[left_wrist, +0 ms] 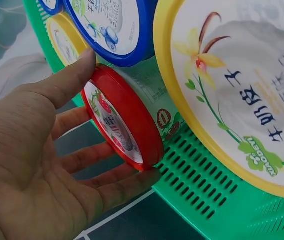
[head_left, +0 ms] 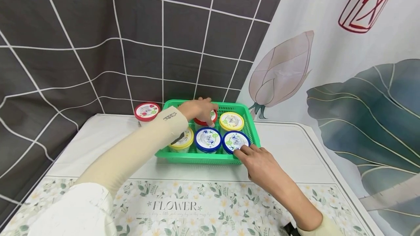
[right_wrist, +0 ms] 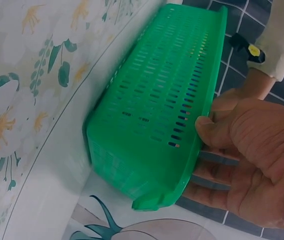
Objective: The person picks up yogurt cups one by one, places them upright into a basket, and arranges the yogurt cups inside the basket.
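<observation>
A green plastic basket (head_left: 203,160) holds several tubs with coloured lids. My left hand (head_left: 201,110) reaches over to the back row, its thumb and fingers spread round the lid of a red-lidded tub (left_wrist: 124,120). In the left wrist view the thumb lies at one side of that lid and the fingertips at the other. At the basket's front right corner, my right hand (head_left: 260,161) grips the rim, thumb outside and fingers over the edge. Close to those fingers is a blue-lidded tub (head_left: 235,141). The left forearm partly covers a yellow-lidded tub (head_left: 185,140).
Another red-lidded tub (head_left: 147,111) stands outside the basket at its left, near the dark grid-patterned curtain (head_left: 137,57). Inside, a second blue-lidded tub (head_left: 208,139) and another yellow-lidded tub (head_left: 231,121) stand close together. A flower-print mat (head_left: 183,214) covers the table's front.
</observation>
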Available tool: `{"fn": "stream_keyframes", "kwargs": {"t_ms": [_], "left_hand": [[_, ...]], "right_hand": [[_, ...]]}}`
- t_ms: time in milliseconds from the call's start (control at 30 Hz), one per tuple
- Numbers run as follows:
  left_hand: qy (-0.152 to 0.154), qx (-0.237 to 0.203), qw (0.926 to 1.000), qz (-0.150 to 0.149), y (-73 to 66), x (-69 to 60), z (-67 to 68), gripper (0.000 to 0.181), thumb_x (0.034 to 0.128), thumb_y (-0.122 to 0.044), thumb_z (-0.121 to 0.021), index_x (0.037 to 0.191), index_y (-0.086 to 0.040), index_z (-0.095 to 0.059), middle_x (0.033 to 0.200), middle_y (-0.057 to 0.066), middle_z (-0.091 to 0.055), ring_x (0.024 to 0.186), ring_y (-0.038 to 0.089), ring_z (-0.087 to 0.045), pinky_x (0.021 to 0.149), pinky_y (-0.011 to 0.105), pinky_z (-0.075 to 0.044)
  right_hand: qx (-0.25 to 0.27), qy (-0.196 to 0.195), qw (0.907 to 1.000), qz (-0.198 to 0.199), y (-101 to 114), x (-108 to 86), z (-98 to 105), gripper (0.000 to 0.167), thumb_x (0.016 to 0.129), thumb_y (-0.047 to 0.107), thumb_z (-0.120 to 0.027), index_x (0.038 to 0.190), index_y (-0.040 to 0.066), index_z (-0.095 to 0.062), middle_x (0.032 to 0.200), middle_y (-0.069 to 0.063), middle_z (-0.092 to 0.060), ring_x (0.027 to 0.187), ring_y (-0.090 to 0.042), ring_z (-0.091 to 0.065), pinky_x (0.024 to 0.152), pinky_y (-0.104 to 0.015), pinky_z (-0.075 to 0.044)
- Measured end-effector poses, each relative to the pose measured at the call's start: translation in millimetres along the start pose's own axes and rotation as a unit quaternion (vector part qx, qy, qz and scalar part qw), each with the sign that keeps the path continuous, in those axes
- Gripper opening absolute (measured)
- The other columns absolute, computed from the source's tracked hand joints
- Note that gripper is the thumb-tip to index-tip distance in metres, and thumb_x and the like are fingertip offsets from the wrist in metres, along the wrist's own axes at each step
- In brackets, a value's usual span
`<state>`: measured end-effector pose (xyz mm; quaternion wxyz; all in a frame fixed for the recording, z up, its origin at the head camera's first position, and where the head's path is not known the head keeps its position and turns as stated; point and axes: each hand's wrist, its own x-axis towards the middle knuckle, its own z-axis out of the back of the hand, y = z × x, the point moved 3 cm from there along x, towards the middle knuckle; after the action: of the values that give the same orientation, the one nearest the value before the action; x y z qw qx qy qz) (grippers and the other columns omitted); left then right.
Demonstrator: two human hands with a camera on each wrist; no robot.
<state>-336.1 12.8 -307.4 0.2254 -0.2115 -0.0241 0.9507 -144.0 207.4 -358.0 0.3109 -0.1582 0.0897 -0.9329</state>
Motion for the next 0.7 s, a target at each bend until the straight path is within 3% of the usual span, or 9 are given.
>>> {"fn": "stream_keyframes", "kwargs": {"t_ms": [400, 700], "left_hand": [[0.006, 0.004, 0.9999, -0.014, -8.1, 7.4, -6.4, 0.082, 0.1035, -0.047, -0.08, 0.174, -0.028, -0.043, 0.182, 0.014, -0.033, 0.164, 0.04, -0.035, 0.127, 0.065, -0.048], [0.009, -0.002, 0.9999, -0.005, -6.3, 11.6, -8.6, 0.084, 0.1034, -0.049, -0.08, 0.175, -0.03, -0.042, 0.186, 0.013, -0.026, 0.169, 0.042, -0.029, 0.13, 0.067, -0.044]], "right_hand": [[-0.002, 0.001, 1.0, 0.002, -0.1, 0.0, 0.8, 0.048, 0.082, -0.008, -0.09, 0.12, 0.016, -0.072, 0.107, -0.003, -0.075, 0.086, -0.02, -0.059, 0.071, -0.04, -0.061], [0.002, 0.002, 1.0, 0.002, -0.2, 0.0, 0.8, 0.046, 0.083, -0.009, -0.089, 0.118, 0.015, -0.072, 0.107, -0.004, -0.075, 0.088, -0.022, -0.06, 0.073, -0.04, -0.062]]}}
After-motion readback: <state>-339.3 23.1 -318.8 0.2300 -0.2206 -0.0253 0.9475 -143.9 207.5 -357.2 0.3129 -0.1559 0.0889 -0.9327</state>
